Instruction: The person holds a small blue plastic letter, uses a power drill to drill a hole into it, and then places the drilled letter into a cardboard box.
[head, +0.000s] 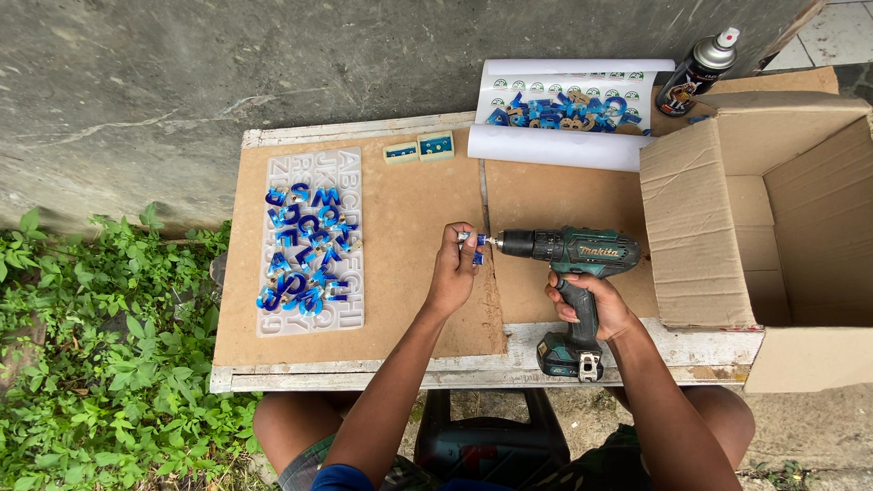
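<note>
Hands at work over a brown tabletop (400, 227); left hand (452, 273) pinches a small blue piece (476, 247) against the bit of a teal cordless drill (573, 264); right hand (591, 305) wraps the drill's handle; blue letters (305, 245) lie on a clear mould tray (350, 173) well apart to the left.

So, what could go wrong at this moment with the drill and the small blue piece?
1. The left hand pinches the small blue piece right at the bit of the drill, so a slip might hurt the fingers.
2. The piece is held in the air, not clamped; it may spin or crack.
3. The right hand alone steadies the drill, so the bit could wander.
</note>
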